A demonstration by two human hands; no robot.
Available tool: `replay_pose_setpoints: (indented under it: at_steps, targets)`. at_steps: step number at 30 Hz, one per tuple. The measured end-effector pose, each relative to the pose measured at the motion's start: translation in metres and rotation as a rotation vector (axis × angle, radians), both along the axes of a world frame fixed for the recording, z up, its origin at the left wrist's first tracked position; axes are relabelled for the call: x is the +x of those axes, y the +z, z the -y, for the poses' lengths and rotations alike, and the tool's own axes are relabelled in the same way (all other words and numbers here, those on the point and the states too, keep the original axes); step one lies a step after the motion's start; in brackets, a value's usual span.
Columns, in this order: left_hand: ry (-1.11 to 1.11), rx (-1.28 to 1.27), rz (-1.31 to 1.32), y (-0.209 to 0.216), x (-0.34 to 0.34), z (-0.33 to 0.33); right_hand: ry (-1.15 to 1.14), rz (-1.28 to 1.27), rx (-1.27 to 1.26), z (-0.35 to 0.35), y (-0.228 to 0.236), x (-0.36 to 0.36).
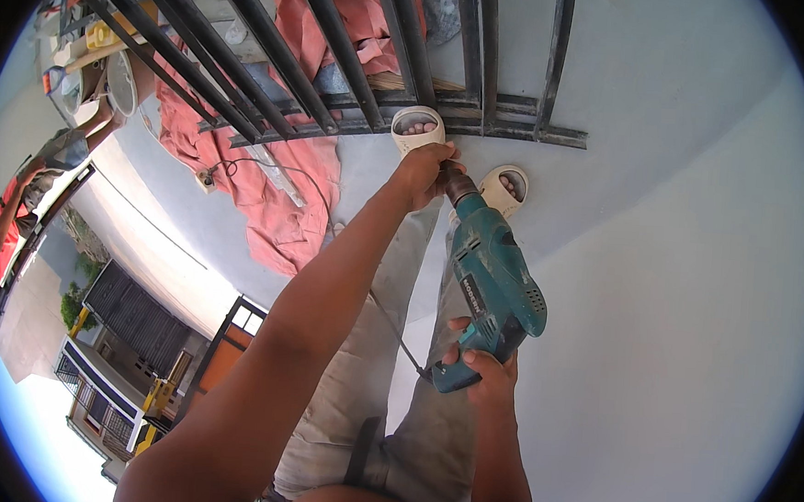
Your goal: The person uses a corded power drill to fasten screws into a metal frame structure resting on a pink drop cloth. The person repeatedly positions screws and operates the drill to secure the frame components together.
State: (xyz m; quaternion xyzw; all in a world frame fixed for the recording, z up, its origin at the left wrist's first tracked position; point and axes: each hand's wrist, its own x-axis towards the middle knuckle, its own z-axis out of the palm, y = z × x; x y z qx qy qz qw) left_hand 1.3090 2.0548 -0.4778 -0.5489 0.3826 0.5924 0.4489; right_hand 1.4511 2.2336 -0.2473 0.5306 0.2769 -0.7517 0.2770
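Teal corded drill (495, 261) held aslant in front of our trouser legs (340, 436). Left grip (425, 171) closed on the chuck (462, 189), right grip (491, 376) clamped round the handle (454, 377). We judge chuck handling in hand; next move calls for a steady handle

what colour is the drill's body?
Teal, with pale smudges on the casing; the head view shows the drill best.

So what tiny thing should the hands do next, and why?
Perhaps twist the chuck gently: the left hand is right at it, while the right hand holds the teal drill by its handle. Whether a bit is fitted, I can't see.
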Motion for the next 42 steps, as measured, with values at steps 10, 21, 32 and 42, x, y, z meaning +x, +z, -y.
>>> replay_pose_setpoints:
  at_steps: [10, 21, 32, 42]
  targets:
    - [-0.389, 0.091, -0.062, 0.084, 0.016, 0.047, -0.030, 0.072, -0.174, -0.053, 0.077, 0.015]
    - [-0.360, 0.185, 0.009, 0.101, 0.037, 0.094, 0.104, 0.047, -0.239, -0.051, 0.087, 0.023]
    - [-0.716, 0.381, -0.266, 0.089, 0.011, 0.164, -0.039, 0.169, -0.218, 0.027, 0.089, 0.021]
    - [-0.522, 0.051, -0.352, 0.132, -0.048, 0.346, -0.031, 0.129, -0.290, 0.106, 0.078, -0.016]
